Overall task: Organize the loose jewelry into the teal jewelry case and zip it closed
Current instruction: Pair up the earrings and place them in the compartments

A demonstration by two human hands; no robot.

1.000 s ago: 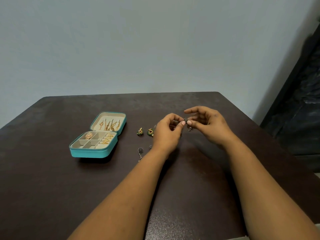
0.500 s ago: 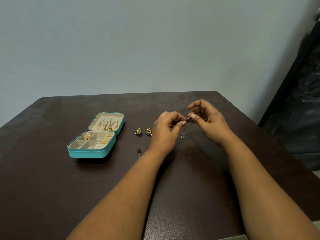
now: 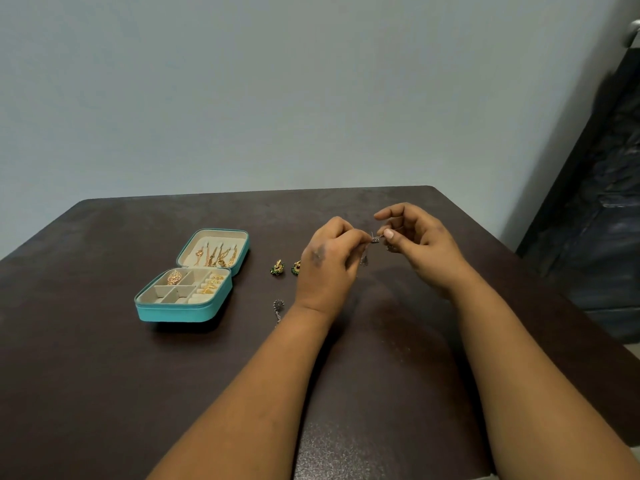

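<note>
Both the left hand (image 3: 329,261) and right hand (image 3: 415,244) pinch one small silver earring (image 3: 375,238) between curled fingers above the tabletop (image 3: 104,375), well right of the open teal jewelry case (image 3: 180,311); a slipped pinch would likely drop its tiny parts.

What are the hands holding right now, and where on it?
Both hands pinch a small silver earring above the table: left hand from one side, right hand from the other, near its top. Exact grip points are too small to tell.
</note>
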